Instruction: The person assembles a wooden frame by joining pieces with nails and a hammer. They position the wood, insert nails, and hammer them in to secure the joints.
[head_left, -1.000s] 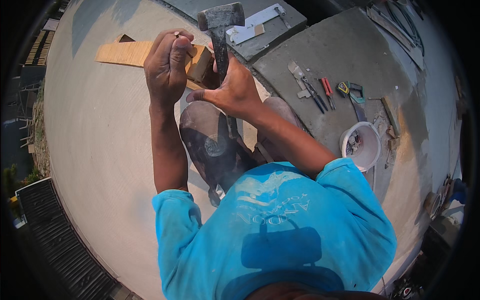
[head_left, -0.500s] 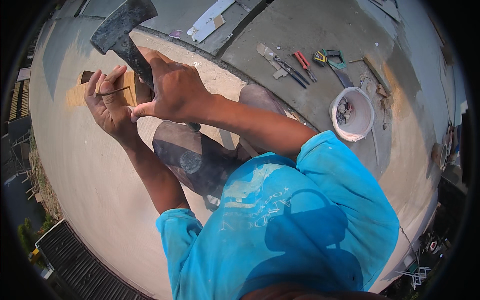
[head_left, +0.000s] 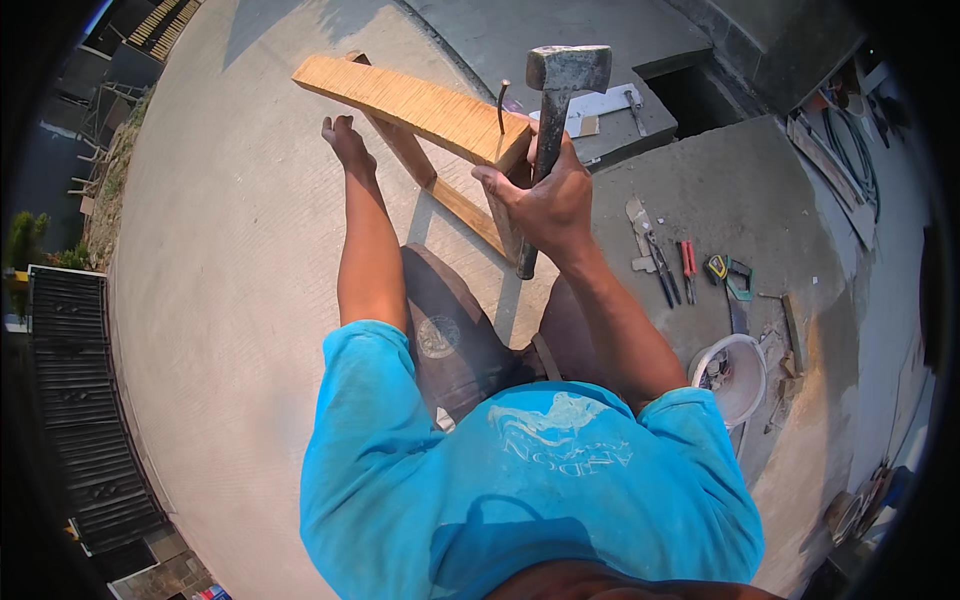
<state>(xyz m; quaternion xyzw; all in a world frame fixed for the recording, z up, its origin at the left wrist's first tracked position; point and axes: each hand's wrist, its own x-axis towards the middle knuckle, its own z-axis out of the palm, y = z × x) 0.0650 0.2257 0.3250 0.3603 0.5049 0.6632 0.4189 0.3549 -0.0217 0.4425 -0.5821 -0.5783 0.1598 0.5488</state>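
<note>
Your right hand (head_left: 545, 205) clenches the hammer (head_left: 560, 110) at twelve o'clock, beside the nail (head_left: 501, 105) in the plank (head_left: 410, 105). Your left hand (head_left: 345, 140) grips the plank's underside. Sunlit concrete floor (head_left: 220, 300) surrounds you; hand tools (head_left: 690, 270) lie at two o'clock.

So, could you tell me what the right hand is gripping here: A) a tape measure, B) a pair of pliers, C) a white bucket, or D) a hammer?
D: the right hand is closed around the handle of a hammer, its head raised beside the nail in the plank.
</note>
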